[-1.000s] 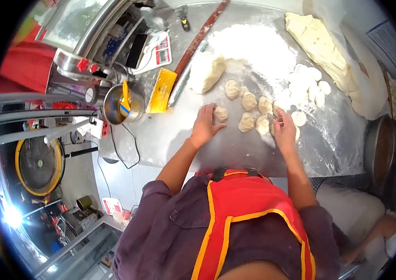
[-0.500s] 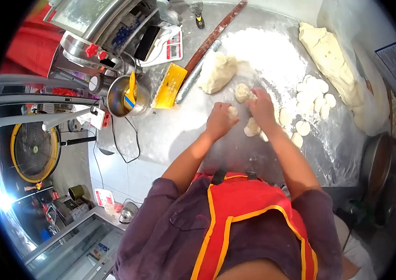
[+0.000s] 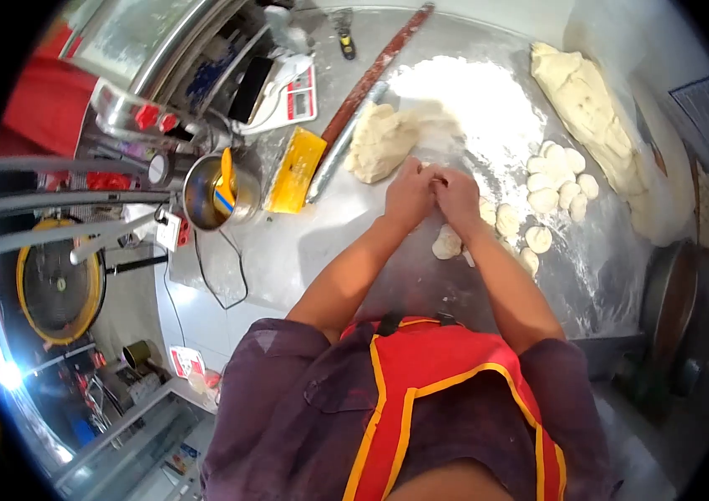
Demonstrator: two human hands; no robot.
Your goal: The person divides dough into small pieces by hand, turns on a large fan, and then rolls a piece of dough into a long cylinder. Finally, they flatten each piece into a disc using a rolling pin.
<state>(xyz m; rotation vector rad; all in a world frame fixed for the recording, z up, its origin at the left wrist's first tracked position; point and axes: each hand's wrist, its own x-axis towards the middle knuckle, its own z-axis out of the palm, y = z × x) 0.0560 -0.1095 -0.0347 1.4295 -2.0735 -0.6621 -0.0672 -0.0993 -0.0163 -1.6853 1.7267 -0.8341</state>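
Two hands, our left (image 3: pixel 409 202) and right (image 3: pixel 458 200), meet, curled; we cannot tell what they hold. Dough balls (image 3: pixel 507 220) lie beside the right, the lump (image 3: pixel 374 150) just beyond the left.

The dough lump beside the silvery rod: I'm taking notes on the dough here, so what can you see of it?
The dough lump is a pale cream, irregular, rounded mass, soft-looking, with an uneven surface. It lies uncovered on the grey, metal-looking table, just beyond the left hand. The silvery rod runs along its left side, and white flour spreads to its right. Whether the rod or hand touches it cannot be told.
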